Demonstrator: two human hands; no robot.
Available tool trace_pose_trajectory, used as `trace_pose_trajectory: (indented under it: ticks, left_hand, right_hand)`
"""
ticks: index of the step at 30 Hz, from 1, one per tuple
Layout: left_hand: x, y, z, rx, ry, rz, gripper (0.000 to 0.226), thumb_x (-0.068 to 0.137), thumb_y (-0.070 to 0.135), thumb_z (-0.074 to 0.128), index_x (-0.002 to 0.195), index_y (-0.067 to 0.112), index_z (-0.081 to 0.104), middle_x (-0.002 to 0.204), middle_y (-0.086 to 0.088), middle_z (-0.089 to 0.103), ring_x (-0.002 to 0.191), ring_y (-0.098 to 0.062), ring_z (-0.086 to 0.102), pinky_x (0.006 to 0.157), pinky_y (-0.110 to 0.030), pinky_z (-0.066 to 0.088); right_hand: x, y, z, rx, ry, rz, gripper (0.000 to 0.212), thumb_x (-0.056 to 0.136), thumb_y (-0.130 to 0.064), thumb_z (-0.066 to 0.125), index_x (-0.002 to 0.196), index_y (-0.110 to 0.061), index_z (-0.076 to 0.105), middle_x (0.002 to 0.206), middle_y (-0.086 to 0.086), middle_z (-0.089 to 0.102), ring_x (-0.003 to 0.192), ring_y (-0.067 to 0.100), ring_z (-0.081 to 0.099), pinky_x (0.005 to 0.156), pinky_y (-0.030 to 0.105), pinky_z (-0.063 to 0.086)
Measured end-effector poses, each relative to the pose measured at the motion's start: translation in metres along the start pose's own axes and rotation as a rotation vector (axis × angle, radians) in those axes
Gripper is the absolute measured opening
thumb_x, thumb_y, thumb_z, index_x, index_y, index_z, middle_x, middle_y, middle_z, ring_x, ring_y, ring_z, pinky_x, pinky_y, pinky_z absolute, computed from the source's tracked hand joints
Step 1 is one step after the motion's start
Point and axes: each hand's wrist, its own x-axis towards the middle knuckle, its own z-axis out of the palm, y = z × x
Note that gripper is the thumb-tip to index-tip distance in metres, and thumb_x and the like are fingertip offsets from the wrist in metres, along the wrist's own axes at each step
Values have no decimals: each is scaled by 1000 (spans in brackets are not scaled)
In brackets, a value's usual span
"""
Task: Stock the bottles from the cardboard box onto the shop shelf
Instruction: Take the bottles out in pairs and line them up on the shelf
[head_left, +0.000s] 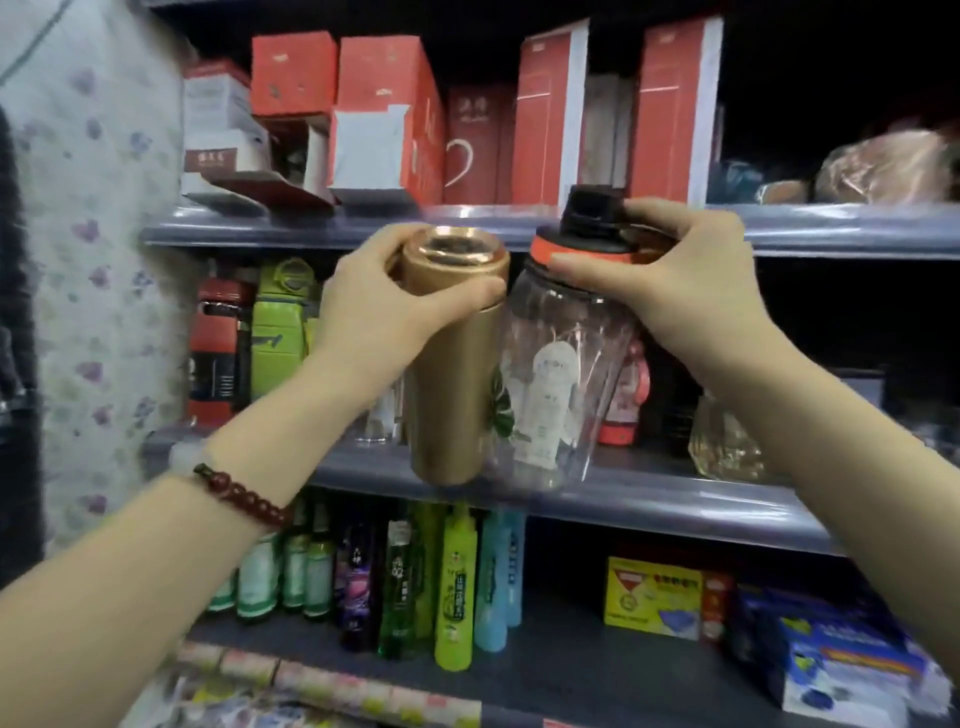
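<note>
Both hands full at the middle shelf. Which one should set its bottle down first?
Probably right. The right hand holds the clear bottle before a darker gap in the middle shelf; the left hand holds the gold flask in front of standing bottles.

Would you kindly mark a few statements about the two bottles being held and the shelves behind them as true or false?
1. The left hand holds a gold metal flask near its lid. True.
2. The right hand is empty. False: its grip is on the clear bottle, at the orange-and-black cap.
3. Both bottles already stand on the middle shelf. False: both are held up in front of its edge.
4. Red boxes stand on the top shelf. True.
5. The left wrist wears a watch. False: it wears a dark red bead bracelet.
6. A yellow box sits on the lower shelf. True.
</note>
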Motion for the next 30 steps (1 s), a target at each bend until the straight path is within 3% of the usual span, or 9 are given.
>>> trace_pose_trajectory:
  ticks: [5, 11, 15, 17, 20, 24, 30]
  left_hand:
    - [4, 4, 37, 14, -13, 140, 64, 56, 45, 84, 113, 32, 57, 105, 19, 66, 103, 2, 60, 95, -29, 50]
    - [7, -40, 70, -5, -80, 138, 73, 58, 43, 84, 123, 30, 53, 114, 17, 62, 108, 0, 57, 100, -28, 47]
    - [19, -67, 81, -46, -89, 64, 68, 60, 42, 84, 120, 30, 55, 103, 22, 60, 96, 9, 55, 85, -4, 39]
    - [29, -76, 86, -73, -85, 22, 65, 60, 44, 83, 118, 30, 56, 101, 24, 59, 93, 10, 54, 76, 2, 37]
    - [47, -84, 97, -82, -91, -30, 73, 58, 51, 82, 122, 28, 57, 111, 15, 64, 104, -1, 55, 81, -7, 39]
    - [65, -90, 114, -76, -114, -96, 75, 55, 59, 78, 121, 26, 60, 113, 9, 66, 109, -11, 59, 96, -34, 50]
    - [72, -92, 131, -65, -138, -151, 61, 63, 59, 74, 113, 25, 62, 105, 10, 67, 102, -11, 60, 89, -29, 50]
  right_hand:
    - [2, 12, -15, -142, 173, -112, 56, 64, -41, 84, 114, -23, 67, 106, -12, 70, 101, -3, 63, 91, 17, 49]
    - [0, 49, -3, -219, 224, -8, 55, 62, -44, 84, 112, -28, 68, 101, -17, 69, 98, -5, 63, 91, 17, 49]
    - [5, 69, 11, -262, 216, 71, 55, 60, -44, 85, 111, -28, 69, 101, -15, 71, 95, -5, 64, 91, 21, 51]
    - [12, 77, 17, -302, 224, 112, 60, 59, -47, 85, 111, -24, 68, 103, -12, 70, 96, -2, 62, 91, 19, 49]
    - [23, 85, 22, -325, 242, 179, 71, 53, -51, 86, 111, -20, 58, 105, -8, 62, 103, 6, 57, 87, 17, 44]
    - [27, 89, 24, -358, 181, 185, 66, 52, -51, 86, 102, -21, 54, 95, -12, 56, 95, 6, 54, 73, 7, 37]
    - [20, 103, 7, -334, 282, 220, 56, 56, -51, 85, 98, -24, 59, 86, -17, 56, 87, 0, 55, 72, 9, 38]
